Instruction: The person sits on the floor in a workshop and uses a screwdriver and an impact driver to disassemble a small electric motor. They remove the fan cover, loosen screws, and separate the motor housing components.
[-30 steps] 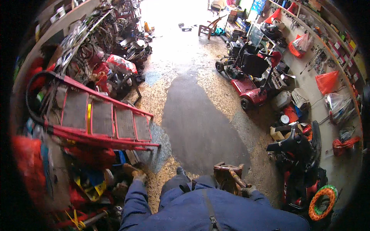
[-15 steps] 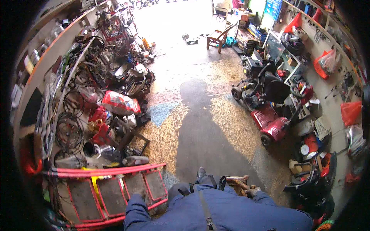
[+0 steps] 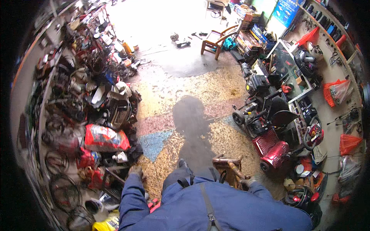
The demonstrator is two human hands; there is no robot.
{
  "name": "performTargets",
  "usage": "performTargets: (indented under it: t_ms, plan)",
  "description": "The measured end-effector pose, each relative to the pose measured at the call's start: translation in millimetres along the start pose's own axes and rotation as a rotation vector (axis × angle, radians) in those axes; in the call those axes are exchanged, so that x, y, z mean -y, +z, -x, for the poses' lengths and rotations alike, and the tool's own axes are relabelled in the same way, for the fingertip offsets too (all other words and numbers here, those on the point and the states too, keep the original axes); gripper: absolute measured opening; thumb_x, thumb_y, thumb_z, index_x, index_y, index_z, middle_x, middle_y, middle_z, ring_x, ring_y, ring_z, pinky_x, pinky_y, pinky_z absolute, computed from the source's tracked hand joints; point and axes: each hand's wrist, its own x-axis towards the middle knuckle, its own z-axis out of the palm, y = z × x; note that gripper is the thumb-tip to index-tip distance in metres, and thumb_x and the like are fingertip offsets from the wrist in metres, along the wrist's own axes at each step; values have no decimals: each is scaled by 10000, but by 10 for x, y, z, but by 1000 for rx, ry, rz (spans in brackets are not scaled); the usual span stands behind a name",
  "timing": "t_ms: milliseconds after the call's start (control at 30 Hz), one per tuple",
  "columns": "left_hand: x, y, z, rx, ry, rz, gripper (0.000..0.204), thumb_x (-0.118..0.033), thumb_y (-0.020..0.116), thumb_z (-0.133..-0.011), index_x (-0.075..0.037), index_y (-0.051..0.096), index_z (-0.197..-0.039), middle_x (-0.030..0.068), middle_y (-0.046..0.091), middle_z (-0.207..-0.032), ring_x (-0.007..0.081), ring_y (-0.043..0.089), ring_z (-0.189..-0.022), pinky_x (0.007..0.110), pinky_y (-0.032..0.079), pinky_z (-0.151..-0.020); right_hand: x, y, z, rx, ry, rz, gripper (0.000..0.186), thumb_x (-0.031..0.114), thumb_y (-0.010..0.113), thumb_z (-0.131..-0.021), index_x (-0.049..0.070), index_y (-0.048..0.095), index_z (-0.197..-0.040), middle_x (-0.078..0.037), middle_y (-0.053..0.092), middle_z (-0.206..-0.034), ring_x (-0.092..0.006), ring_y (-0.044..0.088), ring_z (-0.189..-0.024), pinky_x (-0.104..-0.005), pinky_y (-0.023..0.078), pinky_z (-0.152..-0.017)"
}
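Note:
On my right, a brown wooden stool-like frame (image 3: 232,166) hangs low beside my leg, partly covered by my jacket. My right hand (image 3: 246,182) is closed around one of its bars. My left hand (image 3: 136,171) is held out in front on the left, nearest a dark metal frame (image 3: 115,175) at the edge of a heap of parts. Nothing can be made out in it, and its fingers are too small and blurred to read. A piece of the red ladder-like rack (image 3: 155,205) shows beside my left sleeve.
Heaped machine parts (image 3: 96,77) line the left side, with a red-and-white bag (image 3: 106,138) on them. A red mobility scooter (image 3: 271,150) stands on the right, before shelves and hanging bags. Ahead is a wooden armchair (image 3: 216,45) on the patterned floor (image 3: 162,123).
My view has shifted, and the red rack has mostly dropped out of it. My left hand has come forward. The wooden frame in my right hand has swung forward and shows more.

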Motion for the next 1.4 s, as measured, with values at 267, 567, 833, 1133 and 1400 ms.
performTargets:
  t_ms: [267,567,833,1133,1400]
  plan:
    - [265,-2462,-3318,-187,-292,695,422,-457,620,-807,-91,687,-1006,177,685,-1049,330,645,-1003,421,493,-882,2811,967,-892,-144,62,129,536,82,863,-653,8,550,-1082,-125,659,-888,-245,644,-752,-378,530,-627]
    - [457,-3537,-4885,225,-753,1128,329,-285,583,-832,21,692,-887,197,677,-713,309,668,-638,415,551,-571,5721,1306,-1788,-58,163,219,649,207,898,-617,-22,534,-1103,-120,668,-930,-228,645,-838,-375,536,-738]
    - [-752,-5646,-8257,115,-124,1059,309,-358,539,-829,-62,620,-793,101,592,-612,223,584,-548,391,451,-494,6905,1618,-2561,-139,292,-37,812,222,900,-624,-19,428,-1240,-139,627,-1085,-224,610,-932,-372,516,-820]
    - [-4955,-9084,-9853,450,632,1085,319,-362,672,-860,-56,607,-796,35,575,-613,135,509,-480,303,395,-421,6823,2138,-3664,-201,410,-441,884,264,879,-649,-35,393,-1324,-151,595,-1142,-237,572,-1016,-384,502,-866]
    - [-7850,-9710,-10809,435,780,753,535,-434,710,-834,-4,585,-1128,66,630,-780,183,606,-657,315,489,-538,7840,1966,-4192,-185,625,-857,755,225,836,-708,-2,436,-1307,-128,580,-1181,-233,556,-1060,-386,504,-863]
